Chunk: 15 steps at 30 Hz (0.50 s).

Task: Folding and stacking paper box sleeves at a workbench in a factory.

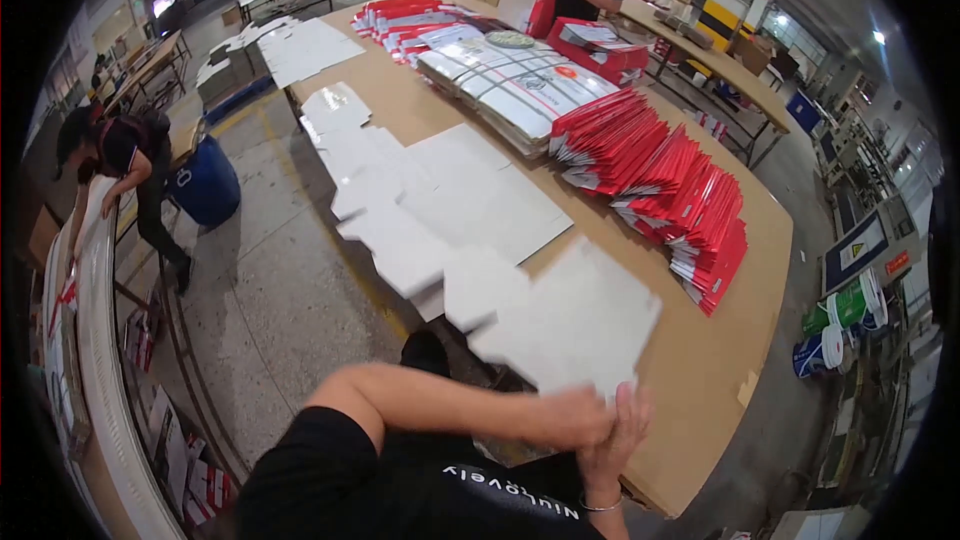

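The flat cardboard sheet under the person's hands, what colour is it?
White, plain; the flat cardboard sheet shows best in the head view.

My clothing, seen at the lower centre of the frame: a black short-sleeved shirt, with the sleeve ending above the elbow on my left arm. Both forearms are bare from there down. A line of white lettering runs across the shirt's chest, near the bottom edge of the frame. On my right wrist, at the lower right of centre, I wear a thin silver-coloured bangle, a single narrow band with no visible stones or charms. My left hand and right hand carry no gloves. Rings cannot be judged; both hands are motion-blurred. A dark shoe tip shows just above my left arm.
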Each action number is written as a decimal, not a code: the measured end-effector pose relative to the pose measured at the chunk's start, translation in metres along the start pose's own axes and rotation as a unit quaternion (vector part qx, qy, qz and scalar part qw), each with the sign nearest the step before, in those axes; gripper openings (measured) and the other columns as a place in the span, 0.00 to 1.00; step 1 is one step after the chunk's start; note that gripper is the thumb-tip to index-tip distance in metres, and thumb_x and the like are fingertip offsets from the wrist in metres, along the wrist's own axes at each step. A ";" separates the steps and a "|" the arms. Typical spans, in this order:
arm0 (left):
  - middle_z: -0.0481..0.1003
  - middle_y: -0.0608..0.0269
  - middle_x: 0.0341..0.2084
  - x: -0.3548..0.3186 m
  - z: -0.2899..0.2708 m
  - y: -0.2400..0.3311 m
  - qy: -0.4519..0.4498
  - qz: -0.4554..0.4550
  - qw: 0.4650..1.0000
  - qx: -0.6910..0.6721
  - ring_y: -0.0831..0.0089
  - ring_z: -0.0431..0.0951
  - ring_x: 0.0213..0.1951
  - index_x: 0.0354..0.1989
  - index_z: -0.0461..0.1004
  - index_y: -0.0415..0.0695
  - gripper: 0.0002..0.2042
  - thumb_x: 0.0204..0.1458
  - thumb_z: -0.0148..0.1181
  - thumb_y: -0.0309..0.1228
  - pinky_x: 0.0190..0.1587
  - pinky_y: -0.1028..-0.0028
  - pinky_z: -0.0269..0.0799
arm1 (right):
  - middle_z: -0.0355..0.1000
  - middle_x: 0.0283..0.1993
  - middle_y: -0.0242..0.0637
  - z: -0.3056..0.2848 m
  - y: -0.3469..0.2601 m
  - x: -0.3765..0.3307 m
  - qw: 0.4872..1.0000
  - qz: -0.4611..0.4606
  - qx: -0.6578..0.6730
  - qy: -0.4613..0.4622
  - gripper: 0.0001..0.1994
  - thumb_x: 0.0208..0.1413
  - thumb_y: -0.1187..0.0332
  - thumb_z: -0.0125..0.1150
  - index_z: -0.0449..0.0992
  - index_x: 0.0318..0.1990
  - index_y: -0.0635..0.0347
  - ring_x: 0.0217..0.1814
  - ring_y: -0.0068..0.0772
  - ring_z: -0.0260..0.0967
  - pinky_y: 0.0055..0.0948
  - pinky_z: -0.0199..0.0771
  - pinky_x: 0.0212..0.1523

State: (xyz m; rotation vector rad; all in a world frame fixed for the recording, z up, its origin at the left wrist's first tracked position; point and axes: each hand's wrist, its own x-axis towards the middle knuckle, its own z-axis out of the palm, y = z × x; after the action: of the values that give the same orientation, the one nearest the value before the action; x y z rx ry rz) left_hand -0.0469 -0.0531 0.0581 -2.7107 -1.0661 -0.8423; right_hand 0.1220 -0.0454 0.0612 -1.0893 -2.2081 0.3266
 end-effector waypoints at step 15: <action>0.67 0.56 0.55 -0.018 0.058 -0.015 -0.209 -0.132 0.966 -0.069 0.56 0.66 0.58 0.55 0.72 0.51 0.30 0.43 0.71 0.48 0.52 0.57 0.65 | 0.80 0.44 0.44 -0.086 0.125 -0.135 0.987 0.156 -0.042 -0.004 0.18 0.49 0.80 0.62 0.81 0.49 0.59 0.48 0.44 0.74 0.44 0.70 0.53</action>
State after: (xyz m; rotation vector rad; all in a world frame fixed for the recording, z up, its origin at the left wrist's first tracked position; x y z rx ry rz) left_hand -0.0412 -0.0361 -0.0017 -2.9891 -1.5297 -0.3845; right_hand 0.3149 -0.0773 0.0077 -1.4859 -2.0715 0.3731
